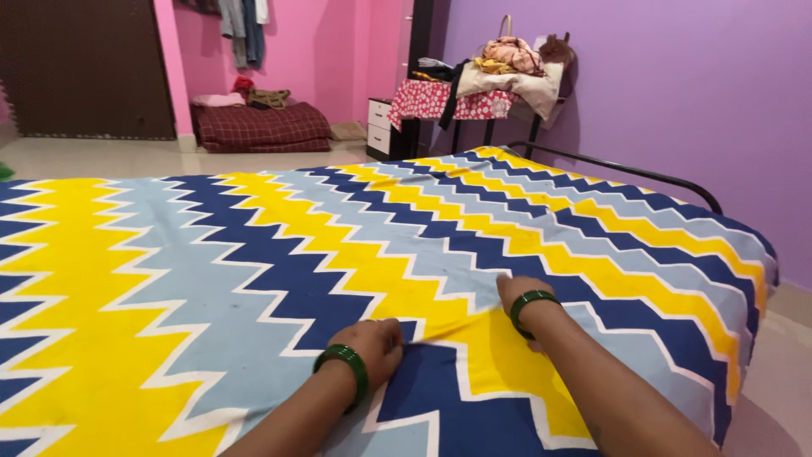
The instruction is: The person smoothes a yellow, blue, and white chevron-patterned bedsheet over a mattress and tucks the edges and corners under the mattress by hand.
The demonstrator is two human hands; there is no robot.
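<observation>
One bed [736, 211] carries one zigzag bedsheet [254, 271] in yellow, navy, grey-blue and white, spread flat under and all around both hands. Beyond the hands stand one chair [516, 93] heaped with clothes and one folded maroon mattress [262, 127] on the floor. The left hand [376, 343] is closed, bunching the sheet, the right hand [516, 288] presses down with fingers curled into the cloth, and each of the two wrists wears one green bangle [342, 364].

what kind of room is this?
Most likely a home bedroom: both hands, left hand and right hand, press a zigzag bedsheet on a bed, with clothes hanging and a small drawer unit.
</observation>
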